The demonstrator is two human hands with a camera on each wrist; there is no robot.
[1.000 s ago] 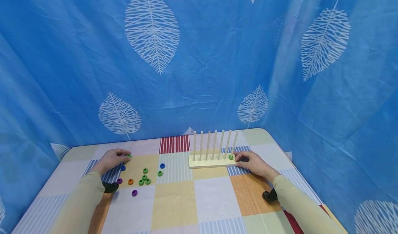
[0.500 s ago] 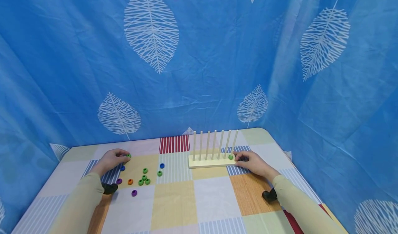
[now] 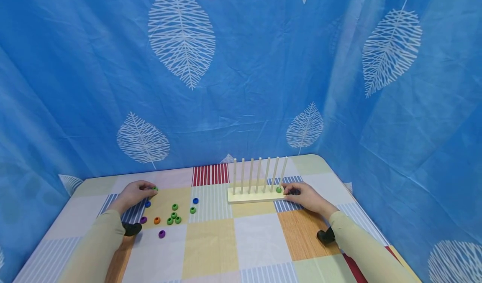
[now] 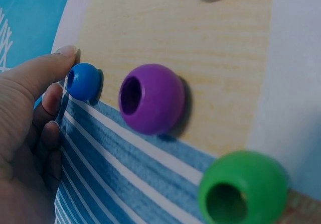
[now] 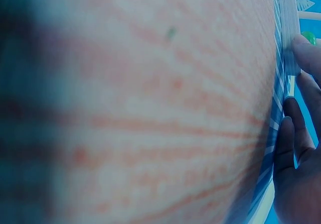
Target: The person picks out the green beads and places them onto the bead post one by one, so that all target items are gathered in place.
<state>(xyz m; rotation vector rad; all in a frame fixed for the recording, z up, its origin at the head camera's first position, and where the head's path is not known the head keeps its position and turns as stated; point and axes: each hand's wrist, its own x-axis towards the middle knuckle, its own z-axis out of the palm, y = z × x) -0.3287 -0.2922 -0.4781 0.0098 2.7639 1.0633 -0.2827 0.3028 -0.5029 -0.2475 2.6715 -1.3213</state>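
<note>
My left hand (image 3: 134, 194) pinches a green bead (image 3: 155, 188) between thumb and fingers at the left of the table; in the left wrist view that bead is hidden. Close to the thumb in that view lies a blue bead (image 4: 84, 82), then a purple bead (image 4: 152, 99) and another green bead (image 4: 243, 184). A pale wooden peg rack (image 3: 250, 197) with several upright pegs stands toward the back. One green bead (image 3: 278, 189) sits at the bottom of its rightmost peg. My right hand (image 3: 306, 197) grips the rack's right end, thumb on the front corner.
Several green beads (image 3: 173, 215) cluster right of my left hand, near an orange bead (image 3: 157, 220) and a second purple bead (image 3: 162, 234). Another blue bead (image 3: 195, 200) lies nearer the rack. A patchwork cloth (image 3: 211, 249) covers the table; a blue curtain (image 3: 248, 65) hangs behind it.
</note>
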